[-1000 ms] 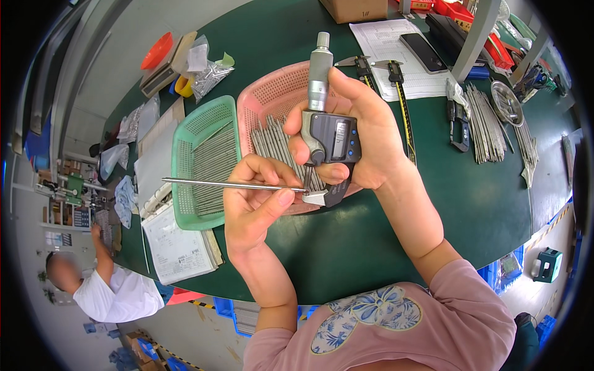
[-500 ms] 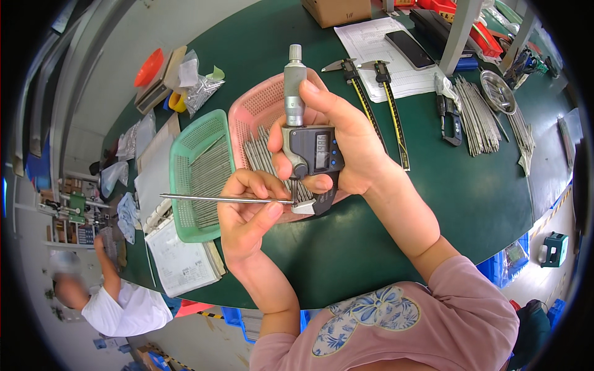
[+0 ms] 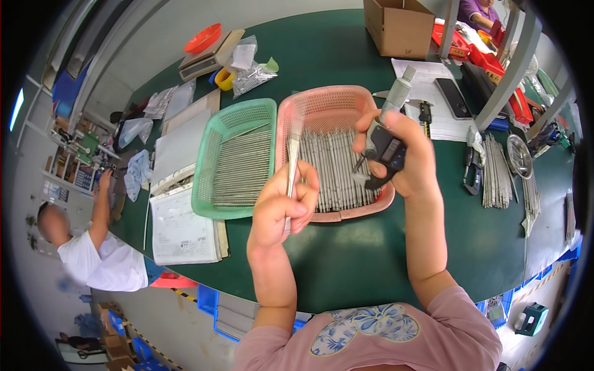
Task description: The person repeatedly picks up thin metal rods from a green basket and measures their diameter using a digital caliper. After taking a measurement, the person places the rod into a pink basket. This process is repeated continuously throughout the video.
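My left hand [image 3: 281, 204] pinches a thin metal rod [image 3: 292, 167] that stands nearly upright, its upper end smeared by motion. To its right, my right hand [image 3: 411, 148] is wrapped round a digital micrometer [image 3: 388, 145] with a grey thimble; nothing sits between the micrometer's jaws. Below and between both hands is a pink plastic basket [image 3: 337, 216] holding many metal rods [image 3: 331, 167]. Left of it stands a green plastic basket [image 3: 204, 207] with more thin rods [image 3: 241, 176] lying in a layer.
Calipers [image 3: 426, 114], a phone [image 3: 455, 98] and papers [image 3: 455, 130] lie at the back right. Rods [image 3: 495, 173] are piled further right. A document folder [image 3: 185, 232] lies left. A cardboard box [image 3: 399, 31] stands at the back. Other people [image 3: 111, 260] sit left and far right.
The rod has left the micrometer's jaws and turned from level to nearly upright in my left hand. My right hand has moved right with the micrometer, which now tilts. The view has shifted.
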A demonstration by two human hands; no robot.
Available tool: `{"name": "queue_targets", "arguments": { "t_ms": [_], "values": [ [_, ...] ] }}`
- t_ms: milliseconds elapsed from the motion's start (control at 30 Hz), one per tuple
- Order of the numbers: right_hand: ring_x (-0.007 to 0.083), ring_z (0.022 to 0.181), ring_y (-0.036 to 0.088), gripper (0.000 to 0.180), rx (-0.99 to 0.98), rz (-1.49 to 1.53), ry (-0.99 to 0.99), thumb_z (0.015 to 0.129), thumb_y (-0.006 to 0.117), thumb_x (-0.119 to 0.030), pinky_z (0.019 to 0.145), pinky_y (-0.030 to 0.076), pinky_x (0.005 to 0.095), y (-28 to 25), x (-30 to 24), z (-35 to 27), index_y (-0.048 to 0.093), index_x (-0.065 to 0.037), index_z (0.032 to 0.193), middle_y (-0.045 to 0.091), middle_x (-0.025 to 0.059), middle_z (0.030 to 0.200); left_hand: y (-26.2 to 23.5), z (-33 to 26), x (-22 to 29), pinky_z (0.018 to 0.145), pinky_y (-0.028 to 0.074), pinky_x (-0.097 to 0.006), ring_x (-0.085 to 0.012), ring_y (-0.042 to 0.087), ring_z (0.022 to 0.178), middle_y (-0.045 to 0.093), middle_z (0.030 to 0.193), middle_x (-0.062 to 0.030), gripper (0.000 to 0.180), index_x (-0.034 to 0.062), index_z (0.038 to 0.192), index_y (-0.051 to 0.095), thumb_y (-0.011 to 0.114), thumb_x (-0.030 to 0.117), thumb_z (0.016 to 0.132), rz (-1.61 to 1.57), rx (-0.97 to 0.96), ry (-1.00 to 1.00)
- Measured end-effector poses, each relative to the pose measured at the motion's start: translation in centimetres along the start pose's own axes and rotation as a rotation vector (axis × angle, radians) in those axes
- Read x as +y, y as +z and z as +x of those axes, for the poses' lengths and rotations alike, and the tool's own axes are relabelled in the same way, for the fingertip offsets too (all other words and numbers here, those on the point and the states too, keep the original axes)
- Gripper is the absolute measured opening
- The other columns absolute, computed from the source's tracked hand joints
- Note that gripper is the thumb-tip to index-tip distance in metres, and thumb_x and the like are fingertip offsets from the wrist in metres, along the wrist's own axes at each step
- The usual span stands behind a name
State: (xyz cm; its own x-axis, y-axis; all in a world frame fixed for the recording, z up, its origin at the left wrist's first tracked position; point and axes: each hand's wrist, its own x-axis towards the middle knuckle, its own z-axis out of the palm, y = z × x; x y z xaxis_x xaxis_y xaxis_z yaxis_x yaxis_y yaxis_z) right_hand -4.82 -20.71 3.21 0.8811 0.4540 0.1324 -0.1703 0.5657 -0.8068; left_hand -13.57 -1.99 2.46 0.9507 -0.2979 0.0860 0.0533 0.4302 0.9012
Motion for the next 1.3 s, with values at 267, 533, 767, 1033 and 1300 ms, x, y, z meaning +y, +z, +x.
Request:
{"name": "queue_targets", "arguments": {
  "t_ms": [267, 533, 767, 1033, 1300],
  "values": [
    [0.0059, 0.044, 0.045, 0.019, 0.183, -0.139, -0.168, 0.068, 0.066, -0.004, 0.041, 0.034, 0.0180, -0.9, -0.1, 0.1, 0.057, -0.001, 0.085, 0.057, 0.0036, 0.065, 0.8, -0.5, 0.7, 0.038, 0.017, -0.019, -0.0036, 0.025, 0.038, 0.034, 0.047, 0.0026, 0.042, -0.0074, 0.094, 0.045, 0.045, 0.010, 0.055, 0.127, -0.227, -0.272],
    [0.0084, 0.047, 0.045, 0.022, 0.087, -0.136, -0.115, 0.068, 0.062, 0.001, 0.042, 0.036, 0.0190, -1.2, -0.1, 0.0, 0.054, 0.000, 0.088, 0.055, 0.0068, 0.069, 0.1, -0.5, 1.2, 0.040, 0.023, -0.018, -0.0046, 0.029, 0.038, 0.034, 0.046, 0.0035, 0.063, -0.0106, 0.115, 0.038, 0.049, 0.018, 0.059, 0.138, -0.269, -0.289],
    [0.0082, 0.046, 0.045, 0.020, 0.180, -0.128, -0.145, 0.069, 0.063, 0.000, 0.042, 0.034, 0.0190, 0.1, 0.2, 0.0, 0.053, 0.000, 0.086, 0.052, 0.0044, 0.066, 0.0, 0.5, 0.5, 0.044, 0.034, -0.020, -0.0080, 0.043, 0.051, 0.048, 0.068, -0.0036, 0.081, -0.0083, 0.129, 0.024, 0.056, 0.045, 0.076, -0.313, -0.094, 0.330],
    [0.0060, 0.046, 0.049, 0.019, 0.107, -0.299, -0.059, 0.069, 0.065, -0.001, 0.042, 0.038, 0.0188, 2.1, 1.6, -0.6, 0.055, -0.001, 0.084, 0.054, 0.0013, 0.064, 1.4, 2.7, -3.2, 0.054, 0.046, -0.022, -0.0124, 0.053, 0.069, 0.053, 0.087, -0.0082, 0.016, 0.0004, 0.098, 0.047, 0.050, 0.012, 0.088, 0.100, 0.353, 0.471],
    [0.0049, 0.047, 0.050, 0.020, 0.021, -0.374, -0.012, 0.069, 0.068, -0.007, 0.041, 0.039, 0.0185, 2.1, 0.5, -0.9, 0.056, -0.001, 0.083, 0.054, 0.0005, 0.064, 0.8, 1.7, -2.1, 0.063, 0.052, -0.028, -0.0197, 0.058, 0.082, 0.053, 0.091, -0.0115, 0.013, -0.0001, 0.094, 0.045, 0.052, 0.008, 0.086, 0.075, 0.307, 0.356]
  ]
}}
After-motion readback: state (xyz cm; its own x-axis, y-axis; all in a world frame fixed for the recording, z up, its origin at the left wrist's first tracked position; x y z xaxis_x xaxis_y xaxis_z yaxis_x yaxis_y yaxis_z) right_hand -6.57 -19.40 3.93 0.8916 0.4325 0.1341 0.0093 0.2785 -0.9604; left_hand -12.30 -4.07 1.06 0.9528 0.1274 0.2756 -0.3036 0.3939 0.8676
